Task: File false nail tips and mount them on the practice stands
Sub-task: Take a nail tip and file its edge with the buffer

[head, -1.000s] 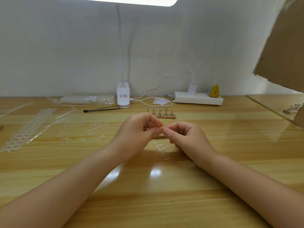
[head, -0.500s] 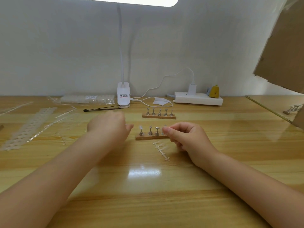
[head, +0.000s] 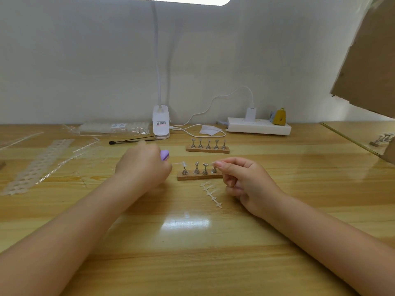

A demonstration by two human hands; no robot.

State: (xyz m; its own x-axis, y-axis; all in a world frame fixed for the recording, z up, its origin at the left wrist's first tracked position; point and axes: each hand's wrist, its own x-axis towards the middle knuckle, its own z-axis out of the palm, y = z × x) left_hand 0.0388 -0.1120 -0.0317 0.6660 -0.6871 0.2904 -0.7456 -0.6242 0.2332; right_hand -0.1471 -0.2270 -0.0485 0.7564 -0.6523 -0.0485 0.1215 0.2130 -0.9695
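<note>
Right hand (head: 245, 184) pinching clear nail tip (head: 214, 164) at frame centre; left hand (head: 143, 167) curled round purple file (head: 164, 155). Risk: flicking tip from pinch, toppling near stand (head: 199, 172).

The table (head: 192, 263) is glossy varnished wood, mirroring the lamp; the near stand (head: 199, 177) has a matt wooden base carrying shiny metal pegs, and the far stand (head: 207, 149) looks the same; the nail tip strip (head: 211, 194) is clear, smooth plastic; the power strip (head: 258, 128) and the lamp clip (head: 161, 124) are smooth white plastic; the board (head: 369, 60) at right is matt brown cardboard; the wall (head: 85, 60) is matt
</note>
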